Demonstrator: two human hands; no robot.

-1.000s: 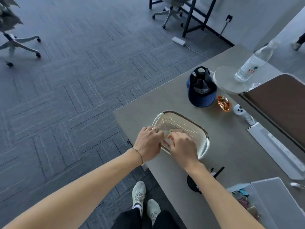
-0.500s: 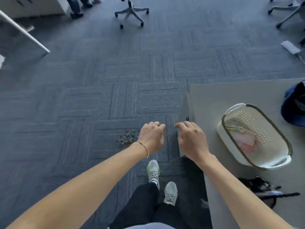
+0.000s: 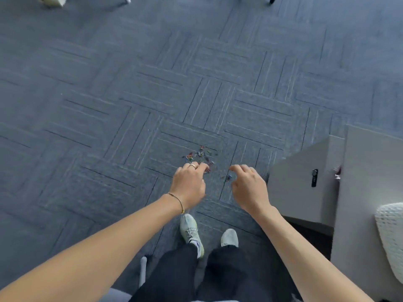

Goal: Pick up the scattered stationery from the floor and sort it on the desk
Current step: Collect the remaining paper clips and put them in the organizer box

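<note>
While I stand beside the table, my left hand and right hand hang loosely curled, holding nothing, just short of the paper clips scattered on the carpet.

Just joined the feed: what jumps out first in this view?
A small scatter of multicoloured paper clips on the blue-grey carpet, just ahead of the feet. Both bare hands hover before it, left hand and right hand, fingers loosely curled, holding nothing visible. At right, the grey desk carries a white perforated basket.
</note>
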